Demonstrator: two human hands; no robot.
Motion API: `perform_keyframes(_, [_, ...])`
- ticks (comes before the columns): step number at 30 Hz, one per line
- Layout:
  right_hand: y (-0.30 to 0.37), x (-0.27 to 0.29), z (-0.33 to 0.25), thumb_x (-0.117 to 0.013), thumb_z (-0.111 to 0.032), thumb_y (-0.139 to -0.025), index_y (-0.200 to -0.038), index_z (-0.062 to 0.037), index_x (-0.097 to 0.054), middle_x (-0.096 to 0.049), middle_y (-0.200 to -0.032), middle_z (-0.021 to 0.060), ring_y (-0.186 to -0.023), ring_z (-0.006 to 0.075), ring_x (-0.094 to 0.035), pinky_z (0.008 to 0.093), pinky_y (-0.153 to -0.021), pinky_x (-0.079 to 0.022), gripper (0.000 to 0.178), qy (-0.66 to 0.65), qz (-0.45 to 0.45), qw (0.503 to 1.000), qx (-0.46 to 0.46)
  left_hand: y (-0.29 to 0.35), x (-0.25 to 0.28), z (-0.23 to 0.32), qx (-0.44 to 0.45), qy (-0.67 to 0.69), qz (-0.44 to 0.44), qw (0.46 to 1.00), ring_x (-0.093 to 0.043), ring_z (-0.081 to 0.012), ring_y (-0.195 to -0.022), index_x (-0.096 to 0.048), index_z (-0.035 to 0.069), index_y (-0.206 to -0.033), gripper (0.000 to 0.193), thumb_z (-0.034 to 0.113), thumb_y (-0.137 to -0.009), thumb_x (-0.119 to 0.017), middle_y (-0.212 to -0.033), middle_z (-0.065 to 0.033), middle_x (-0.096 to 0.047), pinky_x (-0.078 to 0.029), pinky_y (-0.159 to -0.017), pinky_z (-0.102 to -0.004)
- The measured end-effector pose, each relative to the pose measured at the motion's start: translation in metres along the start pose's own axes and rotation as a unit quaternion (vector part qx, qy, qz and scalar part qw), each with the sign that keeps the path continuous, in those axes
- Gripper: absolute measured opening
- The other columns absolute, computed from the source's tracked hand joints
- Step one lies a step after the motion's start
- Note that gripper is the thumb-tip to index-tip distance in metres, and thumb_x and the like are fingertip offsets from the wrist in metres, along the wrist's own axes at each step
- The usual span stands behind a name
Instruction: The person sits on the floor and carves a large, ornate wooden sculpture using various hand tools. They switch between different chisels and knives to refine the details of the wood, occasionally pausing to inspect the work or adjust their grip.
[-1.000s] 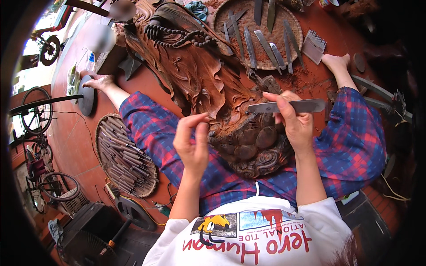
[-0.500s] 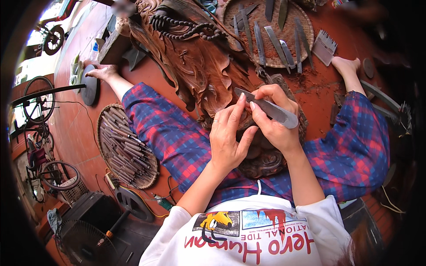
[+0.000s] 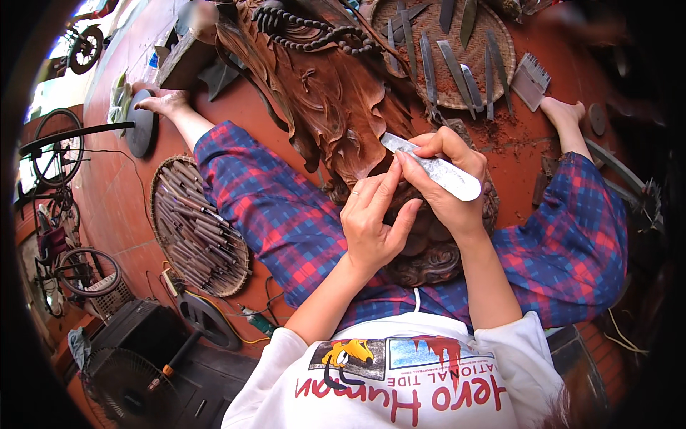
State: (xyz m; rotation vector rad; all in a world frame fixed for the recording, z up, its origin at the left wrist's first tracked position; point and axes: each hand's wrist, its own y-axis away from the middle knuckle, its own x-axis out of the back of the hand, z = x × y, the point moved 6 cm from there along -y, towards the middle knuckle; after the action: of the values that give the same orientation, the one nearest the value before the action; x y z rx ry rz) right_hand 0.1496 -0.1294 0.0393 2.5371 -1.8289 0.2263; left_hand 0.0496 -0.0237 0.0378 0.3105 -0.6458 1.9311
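Probably for steadiness, the carved wooden statue (image 3: 321,100) lies between your legs (image 3: 264,204). Your left hand (image 3: 373,223), its thumb spread apart, sits beside your right hand (image 3: 457,214), which pinches the metal blade (image 3: 441,171) above the statue, likely controlling its angle.

Head view: a fisheye camera is looking down from above the shirt (image 3: 400,375), closely facing the left hand (image 3: 371,225) and right hand (image 3: 457,214) and taking in the surrounding floor (image 3: 114,222).
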Motion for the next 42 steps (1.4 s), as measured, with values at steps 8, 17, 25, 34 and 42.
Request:
perform_keyframes(8, [0.004,0.009,0.001,-0.074,0.003,-0.084,-0.078,0.0002,-0.055,-0.071,-0.087,0.0112,-0.074,0.01,-0.068,0.0251,-0.066,-0.055,0.02,0.003,-0.033,0.999,-0.003,0.001,-0.001,0.0,-0.021,-0.012,-0.014,1.0,-0.065,-0.0282,-0.088,-0.064,0.003,-0.132,0.052,0.017,-0.083,-0.075,-0.099,-0.0126,-0.069,-0.052,-0.08,-0.0368])
perform_keyframes(17, [0.003,0.005,0.008,-0.075,-0.002,-0.083,-0.078,0.001,-0.057,-0.069,-0.075,0.0058,-0.069,0.0062,-0.064,0.0248,-0.06,-0.051,0.018,-0.073,0.005,0.997,-0.035,-0.001,-0.001,0.003,-0.006,-0.017,-0.017,1.0,-0.065,-0.0284,-0.089,-0.063,0.003,-0.133,0.05,0.015,-0.086,-0.073,-0.101,-0.0137,-0.069,-0.051,-0.082,-0.0365])
perform_keyframes(25, [0.005,0.004,0.009,-0.072,0.004,-0.085,-0.081,0.0016,-0.058,-0.071,-0.088,0.0106,-0.076,0.0113,-0.069,0.0258,-0.067,-0.057,0.015,-0.083,-0.029,0.995,-0.048,0.001,-0.001,0.0,0.016,-0.009,-0.022,1.0,-0.065,-0.028,-0.091,-0.062,0.003,-0.134,0.052,0.017,-0.086,-0.074,-0.103,-0.0139,-0.069,-0.051,-0.083,-0.0368])
perform_keyframes(34, [0.003,0.002,0.009,-0.072,0.003,-0.086,-0.08,0.0014,-0.055,-0.069,-0.086,0.0102,-0.076,0.0125,-0.069,0.0261,-0.066,-0.058,0.018,-0.103,-0.022,0.994,-0.039,0.0,-0.001,-0.002,0.046,0.02,-0.022,0.998,-0.065,-0.0272,-0.092,-0.062,0.004,-0.135,0.053,0.017,-0.085,-0.075,-0.103,-0.0132,-0.07,-0.051,-0.084,-0.0363])
perform_keyframes(42, [0.001,0.0,0.009,-0.071,0.004,-0.087,-0.08,0.0011,-0.055,-0.068,-0.088,0.0099,-0.077,0.0106,-0.068,0.0251,-0.067,-0.058,0.018,-0.1,-0.008,0.993,-0.062,-0.002,-0.001,-0.001,0.052,0.017,-0.016,0.998,-0.065,-0.0269,-0.094,-0.061,0.005,-0.136,0.055,0.017,-0.084,-0.076,-0.103,-0.0124,-0.069,-0.051,-0.085,-0.0365])
